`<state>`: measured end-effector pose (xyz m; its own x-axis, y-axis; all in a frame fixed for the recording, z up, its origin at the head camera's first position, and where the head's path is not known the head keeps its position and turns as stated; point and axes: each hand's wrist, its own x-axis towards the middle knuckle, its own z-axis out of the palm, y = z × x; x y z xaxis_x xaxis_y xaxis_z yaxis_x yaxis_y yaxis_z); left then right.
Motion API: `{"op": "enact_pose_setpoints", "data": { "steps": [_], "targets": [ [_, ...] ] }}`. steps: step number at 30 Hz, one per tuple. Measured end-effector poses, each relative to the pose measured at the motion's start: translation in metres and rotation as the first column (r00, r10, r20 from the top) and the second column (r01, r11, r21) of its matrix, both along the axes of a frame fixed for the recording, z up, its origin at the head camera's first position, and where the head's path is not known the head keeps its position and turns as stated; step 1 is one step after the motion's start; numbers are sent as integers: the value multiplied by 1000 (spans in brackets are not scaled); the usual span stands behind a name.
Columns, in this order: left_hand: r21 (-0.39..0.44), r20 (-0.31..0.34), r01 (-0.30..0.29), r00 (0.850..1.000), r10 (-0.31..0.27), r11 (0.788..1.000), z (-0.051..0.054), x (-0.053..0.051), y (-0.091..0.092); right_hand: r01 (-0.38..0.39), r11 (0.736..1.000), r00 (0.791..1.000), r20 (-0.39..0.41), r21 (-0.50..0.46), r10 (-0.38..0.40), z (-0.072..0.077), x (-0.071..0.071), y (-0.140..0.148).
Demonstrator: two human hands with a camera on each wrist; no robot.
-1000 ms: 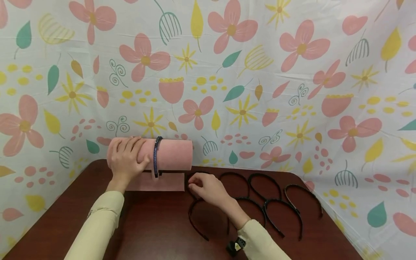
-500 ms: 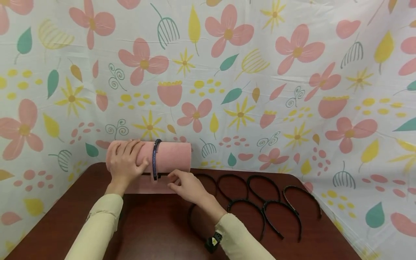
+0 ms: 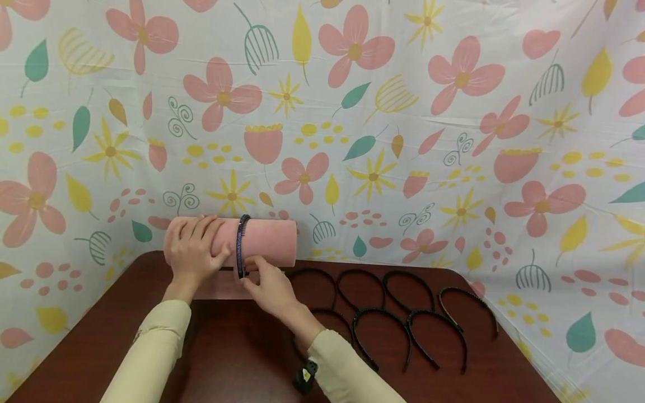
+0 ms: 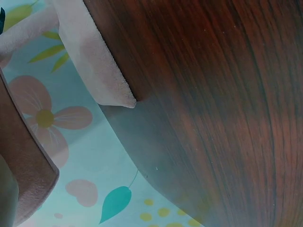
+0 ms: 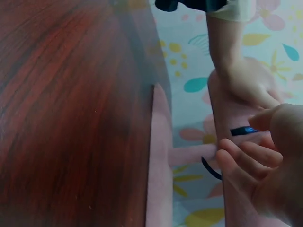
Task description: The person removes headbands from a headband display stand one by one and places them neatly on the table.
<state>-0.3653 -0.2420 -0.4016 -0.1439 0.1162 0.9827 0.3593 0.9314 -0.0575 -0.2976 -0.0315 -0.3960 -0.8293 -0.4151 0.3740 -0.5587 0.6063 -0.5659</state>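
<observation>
A pink plush headband stand, a roll on a post above a flat base, stands at the table's back left. My left hand holds the roll's left part, fingers over the top and thumb in front. A dark blue headband with comb teeth goes around the roll. My right hand is at its lower front end, thumb and forefinger apart. In the right wrist view one blue end shows near my fingertips, and a black end hangs behind the post. The left wrist view shows the stand's base, not my fingers.
Several black headbands lie in two rows on the dark wooden table, right of the stand. A patterned one lies at the far right. A floral curtain hangs behind the table.
My right hand has moved left from beside the stand's base to the headband's lower end on the roll. My left hand stays on the roll.
</observation>
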Motion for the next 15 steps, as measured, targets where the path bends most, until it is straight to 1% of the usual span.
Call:
{"op": "enact_pose_setpoints", "data": {
  "steps": [5, 9, 13, 15],
  "targets": [
    [3, -10, -2, 1000, 2, 1000, 0, -1, 0, -7, 998, 1000, 19, -63, 8, -5, 1, -10],
    [9, -19, 6, 1000, -6, 1000, 1, -1, 1, -7, 994, 1000, -1, -110, 7, -6, 1, -15],
    [7, -20, 9, 1000, -9, 1000, 1, -1, 1, 43, 991, 997, -63, -127, -51, -6, 0, -15],
    [5, -18, 8, 1000, -8, 1000, 1, 0, 1, 75, 988, 993, -79, -135, -87, -5, -2, -14]
  ]
}}
